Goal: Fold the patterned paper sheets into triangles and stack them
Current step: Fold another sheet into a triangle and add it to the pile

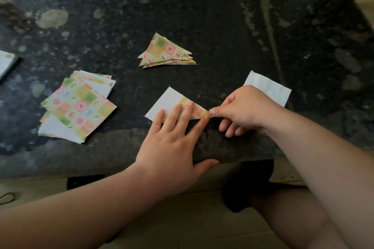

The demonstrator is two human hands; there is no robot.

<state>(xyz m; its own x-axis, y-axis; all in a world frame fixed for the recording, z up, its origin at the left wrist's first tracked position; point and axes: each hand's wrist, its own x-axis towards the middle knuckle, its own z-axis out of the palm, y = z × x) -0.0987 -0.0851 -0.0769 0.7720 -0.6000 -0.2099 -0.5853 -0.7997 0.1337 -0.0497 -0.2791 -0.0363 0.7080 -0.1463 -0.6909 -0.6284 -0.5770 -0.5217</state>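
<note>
Folding under way, some triangles (168, 52) stacked.
Left hand (172, 139) presses the sheet (170, 100), fingers (184, 116) straight; right hand (240, 111) pinches its corner; unfolded pile (79, 105) waits.

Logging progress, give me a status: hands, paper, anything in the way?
Left hand flat on half-folded sheet. Right hand pinching its corner. Triangle stack beyond, nothing between them.

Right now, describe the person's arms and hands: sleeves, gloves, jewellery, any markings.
The left arm and right arm are bare, with no sleeves in view. The left hand and right hand wear no gloves. No rings, watch or bracelet show, and no markings are visible.
</note>
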